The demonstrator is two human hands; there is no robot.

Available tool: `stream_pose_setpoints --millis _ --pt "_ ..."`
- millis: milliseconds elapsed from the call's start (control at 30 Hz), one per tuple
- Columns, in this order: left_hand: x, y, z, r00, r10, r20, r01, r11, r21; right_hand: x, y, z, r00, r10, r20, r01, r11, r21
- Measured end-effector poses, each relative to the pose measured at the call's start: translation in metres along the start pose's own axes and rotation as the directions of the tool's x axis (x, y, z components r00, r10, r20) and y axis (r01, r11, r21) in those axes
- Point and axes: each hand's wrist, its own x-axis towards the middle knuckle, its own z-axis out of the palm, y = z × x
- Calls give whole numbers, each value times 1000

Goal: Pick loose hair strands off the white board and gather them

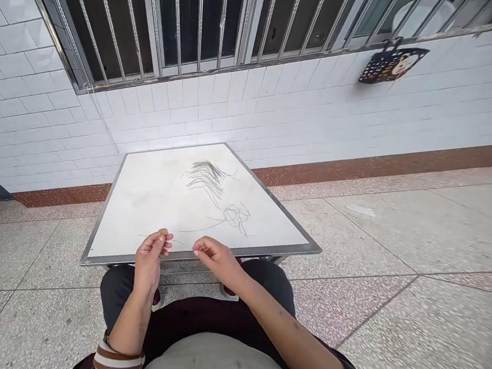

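Note:
My left hand (pixel 150 256) hovers at the near edge of a white metal-rimmed table (pixel 144 200), thumb and fingers pinched on a thin dark strand (pixel 174 240) that runs across the tabletop. My right hand (pixel 216 255) is beside it, fingertips pinched together at the table edge; whether it holds the same strand is too fine to see. Farther back on the table lies a bundle of straight dark strands (pixel 204 177). A loose tangle of curled strands (pixel 236 216) lies to the right of the middle.
The low table stands against a white tiled wall (pixel 276 108) under a barred window (pixel 190 23). A dark patterned basket (pixel 391 62) hangs on the wall at right. Speckled floor tiles (pixel 415 230) spread all round. My knees sit under the table's near edge.

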Motion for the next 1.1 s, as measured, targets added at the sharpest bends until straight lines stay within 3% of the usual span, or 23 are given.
stream_pose_setpoints --millis 300,433,533,633,700,767,833,900,967,1000,1100 --pt "-23 -8 12 981 -162 108 169 984 -57 -7 -6 9 992 -107 59 108 994 -12" --pt "-30 -11 17 974 -197 108 207 975 -80 -10 -9 7 979 -185 89 194 976 -100" --pt "-28 -13 11 978 -209 17 209 966 -150 -14 -3 0 957 -263 121 284 935 -214" --pt "-18 -8 -7 973 -175 -147 144 969 -203 -19 11 -11 957 -269 109 290 900 -326" --pt "-10 3 -23 954 -88 -286 28 978 -206 -22 23 -20 965 -251 77 260 873 -412" --pt "-7 17 -33 919 96 -382 -144 985 -100 -24 33 -26 966 -252 49 244 839 -487" --pt "-11 27 -33 922 253 -292 -206 962 180 -25 36 -28 953 -295 69 286 800 -528" --pt "-21 30 -22 969 244 36 -231 845 482 -25 31 -26 923 -363 127 372 756 -539" --pt "-31 24 -7 919 148 366 -362 683 634 -24 21 -22 890 -420 177 445 720 -532" --pt "-35 18 0 883 115 455 -420 627 656 -25 16 -20 878 -438 196 470 708 -527" --pt "-40 3 13 831 64 552 -483 576 660 -27 4 -18 858 -459 233 509 693 -511"
